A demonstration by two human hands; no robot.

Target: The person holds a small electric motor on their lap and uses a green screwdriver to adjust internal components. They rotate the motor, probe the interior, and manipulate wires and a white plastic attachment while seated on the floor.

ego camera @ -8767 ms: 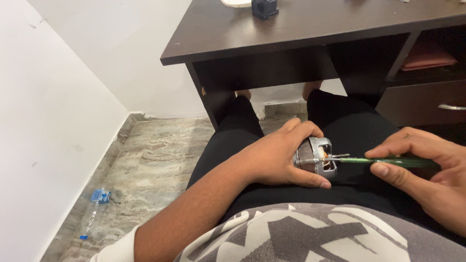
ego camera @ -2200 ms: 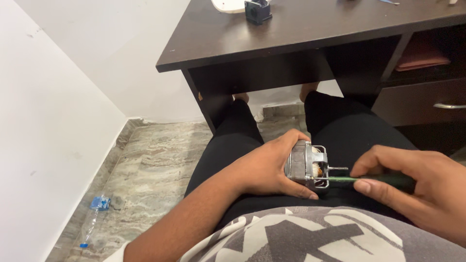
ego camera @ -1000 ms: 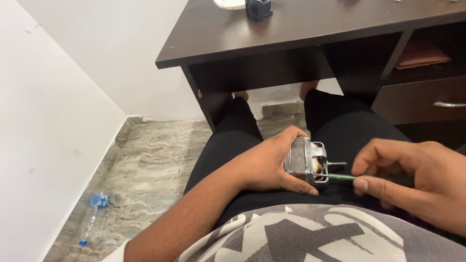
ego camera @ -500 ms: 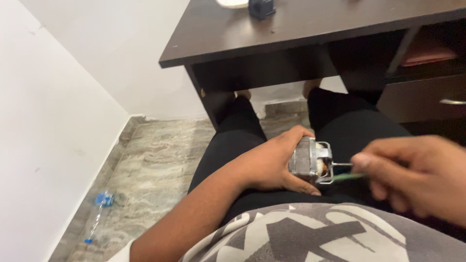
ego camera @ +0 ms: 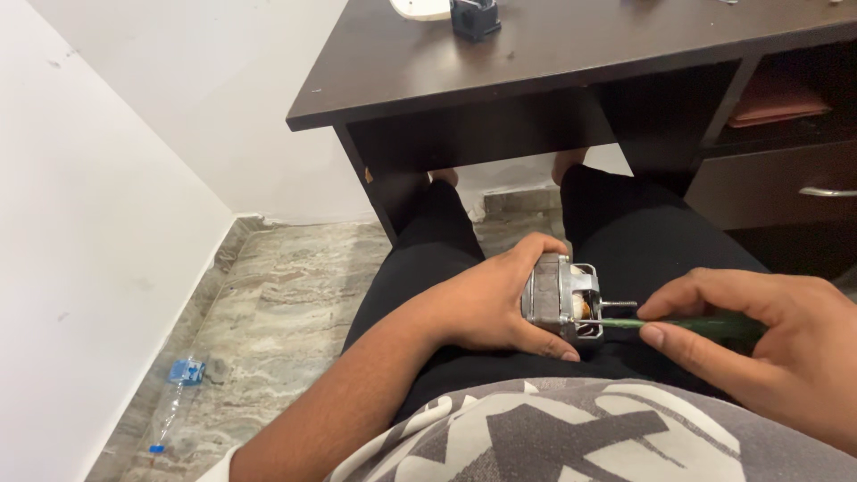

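So right now my left hand [ego camera: 486,299] is wrapped tight around the little metal motor [ego camera: 561,297] over my lap while my right hand [ego camera: 768,344] pinches the green screwdriver [ego camera: 692,323] into its end, probably needing a steady twist next.

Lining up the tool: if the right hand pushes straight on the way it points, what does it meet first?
Most likely the small metal motor that the left hand grips: the right hand aims its green screwdriver leftward at the motor's open end. Whether the tip touches already is unclear.
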